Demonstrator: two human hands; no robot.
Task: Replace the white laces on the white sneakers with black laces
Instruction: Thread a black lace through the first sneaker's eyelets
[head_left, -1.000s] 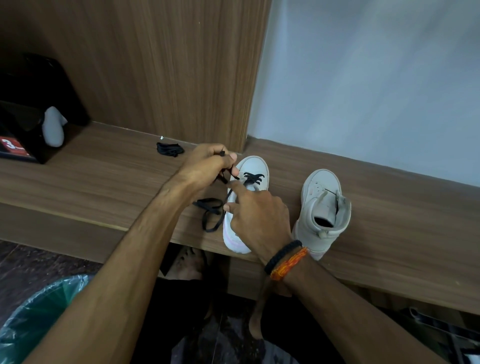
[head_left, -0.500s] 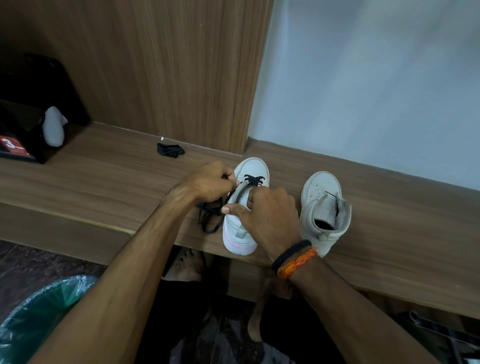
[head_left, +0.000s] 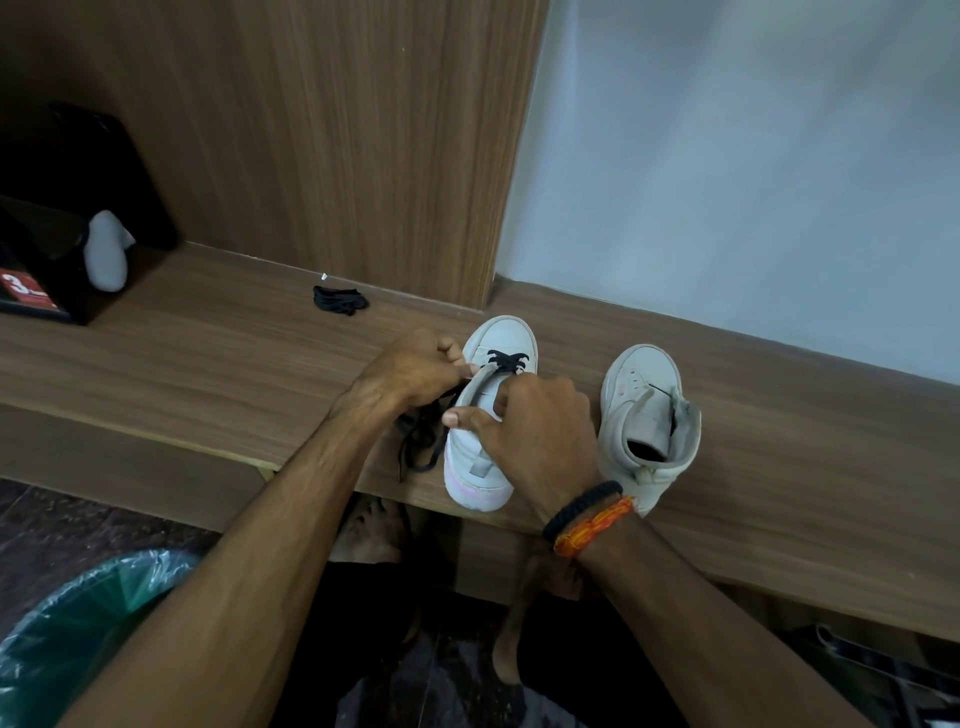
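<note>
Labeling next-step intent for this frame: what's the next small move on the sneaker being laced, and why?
Probably feed the black lace through the next eyelet up. Only the toe rows of the left sneaker are crossed; the left hand pinches the lace while the right hand holds the tongue back.

Left sneaker stands on the wooden bench, toe to the wall, black lace crossed near its toe. Left hand pinches the lace at its left side; loose lace hangs over the bench edge. Right hand grips its tongue. Second sneaker just right, unlaced. Spare lace bundle beyond, to the left.
</note>
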